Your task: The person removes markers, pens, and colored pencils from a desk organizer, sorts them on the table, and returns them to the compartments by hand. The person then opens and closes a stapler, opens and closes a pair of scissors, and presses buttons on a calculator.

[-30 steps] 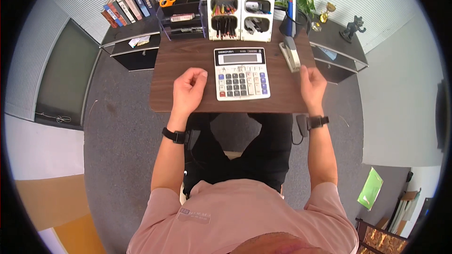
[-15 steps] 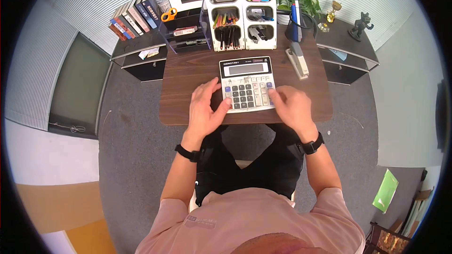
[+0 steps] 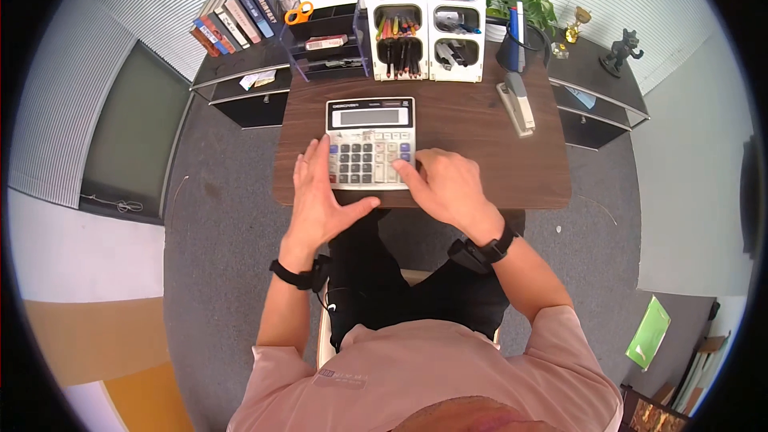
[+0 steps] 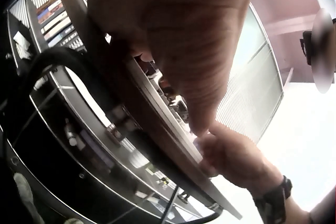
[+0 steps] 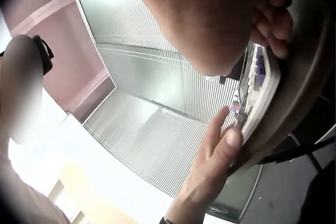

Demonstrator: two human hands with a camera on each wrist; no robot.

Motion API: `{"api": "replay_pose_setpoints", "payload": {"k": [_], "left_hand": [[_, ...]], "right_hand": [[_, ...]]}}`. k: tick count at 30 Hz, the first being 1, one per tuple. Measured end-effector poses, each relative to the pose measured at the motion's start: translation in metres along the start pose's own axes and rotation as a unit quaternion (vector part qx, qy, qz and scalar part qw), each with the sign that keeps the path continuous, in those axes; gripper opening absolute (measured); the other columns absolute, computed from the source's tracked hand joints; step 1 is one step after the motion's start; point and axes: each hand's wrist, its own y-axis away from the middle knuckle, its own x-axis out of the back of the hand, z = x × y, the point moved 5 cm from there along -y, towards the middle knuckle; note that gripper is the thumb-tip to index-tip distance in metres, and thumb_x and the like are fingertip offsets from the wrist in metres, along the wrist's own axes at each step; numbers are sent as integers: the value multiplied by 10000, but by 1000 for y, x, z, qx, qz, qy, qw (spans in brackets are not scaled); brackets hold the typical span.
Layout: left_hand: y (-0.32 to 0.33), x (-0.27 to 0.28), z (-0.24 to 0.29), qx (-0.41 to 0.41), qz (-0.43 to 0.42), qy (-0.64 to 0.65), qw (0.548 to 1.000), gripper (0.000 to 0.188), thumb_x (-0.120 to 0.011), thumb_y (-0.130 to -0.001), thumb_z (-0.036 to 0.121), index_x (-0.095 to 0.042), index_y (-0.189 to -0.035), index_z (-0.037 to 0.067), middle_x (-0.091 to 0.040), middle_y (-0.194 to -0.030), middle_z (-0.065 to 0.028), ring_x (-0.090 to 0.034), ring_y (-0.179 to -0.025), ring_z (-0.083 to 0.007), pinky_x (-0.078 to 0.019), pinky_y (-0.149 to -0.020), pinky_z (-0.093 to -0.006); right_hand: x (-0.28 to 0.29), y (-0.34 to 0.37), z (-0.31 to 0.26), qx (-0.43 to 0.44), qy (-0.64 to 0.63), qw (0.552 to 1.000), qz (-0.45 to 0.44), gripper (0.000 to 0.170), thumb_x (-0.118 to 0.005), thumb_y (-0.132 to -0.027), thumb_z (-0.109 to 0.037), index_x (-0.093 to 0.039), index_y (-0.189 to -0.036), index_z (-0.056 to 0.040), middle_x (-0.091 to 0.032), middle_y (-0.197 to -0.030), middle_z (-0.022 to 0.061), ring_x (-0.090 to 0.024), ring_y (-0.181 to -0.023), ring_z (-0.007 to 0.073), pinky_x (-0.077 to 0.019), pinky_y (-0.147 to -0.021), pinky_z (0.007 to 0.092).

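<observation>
A white calculator (image 3: 372, 134) with dark and blue keys lies flat on the brown desk (image 3: 472, 124), left of its middle. The left hand (image 3: 314, 206) is at the calculator's left edge, fingers extended along it and thumb spread toward the front edge. Over the lower right corner is the right hand (image 3: 450, 188), its thumb on the right-hand keys and its other fingers bent loosely beside the edge. In the right wrist view the calculator (image 5: 262, 90) shows between the right hand (image 5: 210, 19) and the left hand (image 5: 210, 166). Neither hand curls round anything.
A grey stapler (image 3: 517, 106) lies at the desk's right. Along the back stand a dark organizer (image 3: 326, 48) with orange scissors (image 3: 299, 13), white pen racks (image 3: 426, 24) and a mesh pen cup (image 3: 512, 54). Side shelves hold books (image 3: 238, 18) and a dark figurine (image 3: 622, 52).
Both hands came inward from the desk's sides to the calculator. Since half a second ago, it and the hands have shifted left, and the left thumb has moved off its front corner.
</observation>
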Motion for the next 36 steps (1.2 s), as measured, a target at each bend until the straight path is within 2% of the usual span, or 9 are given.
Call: {"api": "replay_pose_setpoints", "payload": {"k": [3, 11, 14, 15, 17, 19, 23, 26, 36], "left_hand": [[-7, 15, -20, 20, -5, -34, 999, 1373, -1088, -716, 436, -347, -1751, -80, -496, -1702, -398, -392, -1670, -533, -237, -1401, -652], [-9, 15, -54, 69, 50, -20, 996, 1392, -1107, -679, 479, -390, -1754, -39, -500, -1734, -339, -412, -1670, -499, -341, -1372, -591], [-9, 15, -48, 47, 77, -48, 995, 1438, -1102, -660, 556, -388, -1750, -50, -406, -1808, -337, -418, -1659, -511, -342, -1370, -590], [-8, 16, -47, 50, 79, -50, 994, 1438, -1102, -660, 556, -388, -1750, -50, -406, -1808, -337, -418, -1659, -511, -342, -1370, -590], [-7, 17, -47, 43, 89, -24, 995, 1434, -1096, -668, 566, -389, -1746, -60, -408, -1808, -335, -423, -1653, -513, -343, -1367, -588], [-6, 15, -51, 41, 93, -25, 995, 1421, -1090, -678, 573, -395, -1742, -63, -417, -1803, -335, -429, -1650, -511, -347, -1364, -586], [-6, 15, -47, 39, 101, -32, 994, 1393, -1077, -699, 562, -398, -1742, -64, -466, -1774, -331, -465, -1626, -505, -362, -1354, -585], [-8, 15, -46, 42, 107, -32, 993, 1377, -1072, -704, 554, -404, -1738, -64, -492, -1758, -327, -488, -1612, -497, -371, -1348, -583], [-6, 12, -49, 74, 136, -34, 987, 1235, -1004, -813, 546, -440, -1719, -77, -543, -1710, -334, -533, -1585, -485, -405, -1328, -562]], "right_hand": [[-21, -16, -15, 3, -13, 999, -35, 582, -684, -1126, -517, -752, -832, -19, -771, -810, 176, -768, -801, 456, -592, -746, 568], [-40, -34, -28, 28, -22, 997, -66, 574, -673, -1131, -519, -792, -893, -11, -793, -862, 186, -784, -849, 446, -600, -767, 564], [-33, -33, -12, 28, -107, 990, -89, 396, -726, -1137, -379, -851, -1195, -7, -845, -987, 180, -808, -857, 397, -619, -783, 492], [-27, -30, -7, 31, -109, 989, -91, 396, -726, -1137, -379, -851, -1195, -7, -845, -987, 180, -808, -857, 397, -619, -783, 492], [-4, -20, 2, 34, -192, 981, -10, 312, -777, -1101, -331, -850, -1115, -29, -823, -981, 196, -805, -855, 388, -617, -758, 477], [20, -10, 23, 71, -209, 973, 68, 244, -800, -1111, -257, -841, -1109, -16, -813, -913, 139, -779, -775, 259, -596, -729, 382], [70, 26, 93, -98, -256, 953, 130, 367, -736, -1185, -302, -824, -969, -20, -635, -756, -61, -548, -724, 46, -442, -636, 274], [97, 46, 137, -190, -253, 933, 173, 476, -735, -1190, -348, -754, -829, -39, -587, -714, -84, -516, -719, 42, -386, -638, 265], [87, 57, 165, -156, -226, 940, 201, 501, -751, -1183, -326, -711, -784, -26, -640, -758, -48, -518, -760, 53, -422, -704, 266]]}}
